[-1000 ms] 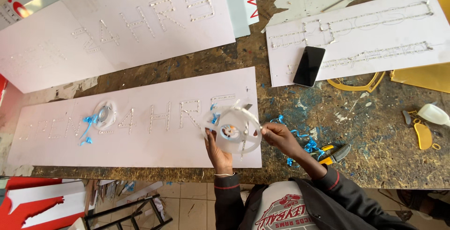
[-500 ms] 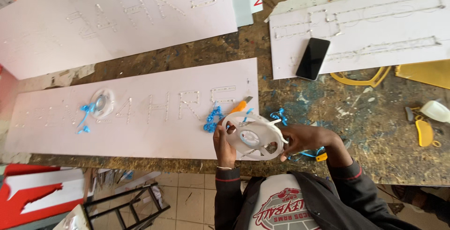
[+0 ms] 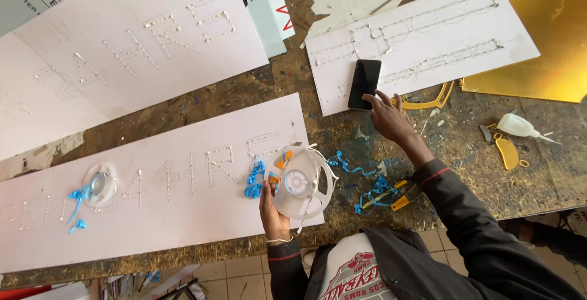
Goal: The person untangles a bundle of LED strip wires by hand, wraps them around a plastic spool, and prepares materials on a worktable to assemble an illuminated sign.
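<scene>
The black phone (image 3: pixel 364 83) lies on a white panel (image 3: pixel 422 43) toward the far edge of the tabletop (image 3: pixel 342 132), its long axis pointing away. It is touched by the open right hand (image 3: pixel 386 118). A white reel (image 3: pixel 299 182) is gripped by the left hand (image 3: pixel 273 209) at the near edge.

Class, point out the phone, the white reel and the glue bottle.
phone (image 3: pixel 364 83), head view, middle of its dark screen
white reel (image 3: pixel 301 182), head view, its hub
glue bottle (image 3: pixel 513 125), head view, its white body
</scene>
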